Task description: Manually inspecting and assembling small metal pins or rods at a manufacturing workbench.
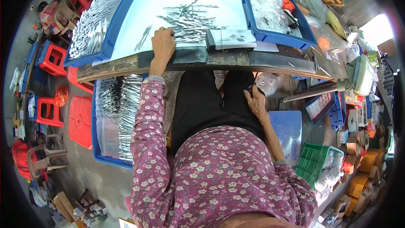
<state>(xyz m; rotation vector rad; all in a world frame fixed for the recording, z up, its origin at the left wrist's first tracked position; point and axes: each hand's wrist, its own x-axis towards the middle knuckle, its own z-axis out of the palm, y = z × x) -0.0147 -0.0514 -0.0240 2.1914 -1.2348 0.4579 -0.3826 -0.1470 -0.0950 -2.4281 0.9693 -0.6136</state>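
My left hand (163,45) rests on the worktable with its fingers curled down, at the left side of a loose pile of thin silvery metal pieces (192,24). Whatever its fingertips hold, if anything, is hidden. A few similar slim pieces (143,38) lie apart on the white sheet, left of that hand. My right hand (256,101) is low by my right thigh, under the table edge, its fingers closed. A thin dark stick-like thing (255,77) rises from it; I cannot make out its kind. Right of the pile stands a small grey-white block (232,39) with a dark end.
A blue tray (110,38) of bundled metal pieces stands at the table's left, another blue tray (280,38) with plastic bags at its right. Below left is a blue bin (96,135) of metal pieces beside red stools (80,120). A lamp (362,76) juts in at right.
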